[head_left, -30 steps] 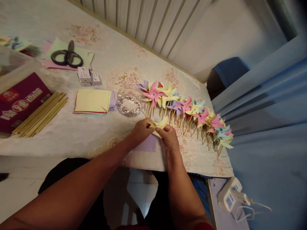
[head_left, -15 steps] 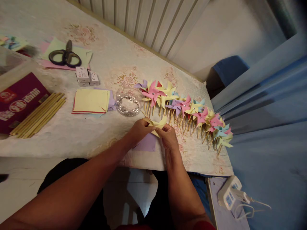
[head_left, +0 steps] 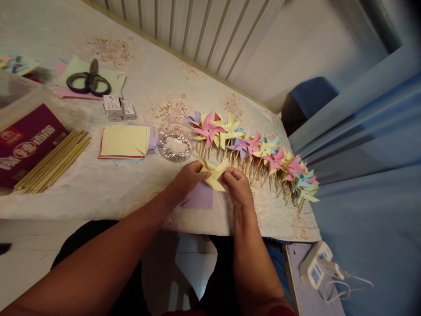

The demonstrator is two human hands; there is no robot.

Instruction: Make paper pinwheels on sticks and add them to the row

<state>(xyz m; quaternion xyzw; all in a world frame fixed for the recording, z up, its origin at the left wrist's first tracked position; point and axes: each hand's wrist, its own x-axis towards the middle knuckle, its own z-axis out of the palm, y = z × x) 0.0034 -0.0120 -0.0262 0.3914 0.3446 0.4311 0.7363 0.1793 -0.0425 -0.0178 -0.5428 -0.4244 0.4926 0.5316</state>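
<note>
Between my hands is a yellow paper pinwheel (head_left: pixel 214 172) with its blades folded in to the middle. My left hand (head_left: pixel 190 177) grips it from the left, thumb on top and fingers behind. At the right edge of the pinwheel is my right hand (head_left: pixel 238 185), its thumb and fingertips pinched together; whether they hold a blade tip or something small is hard to see. Below the pinwheel a purple paper square (head_left: pixel 199 196) with a cut corner lies on the table. A clear round dish (head_left: pixel 176 142) of shiny metal pieces stands just beyond my left hand.
Finished pinwheels (head_left: pixel 251 145) on sticks lie in a row at the right. To the left are a paper stack (head_left: pixel 124 140), small white boxes (head_left: pixel 118 107), scissors (head_left: pixel 88 82) on paper, and wooden sticks (head_left: pixel 52 162) by a purple box (head_left: pixel 29 140). A power strip (head_left: pixel 315 265) is low right.
My right hand has moved a little to the right, off the middle of the yellow pinwheel. The pinwheel now faces up more openly in my left hand.
</note>
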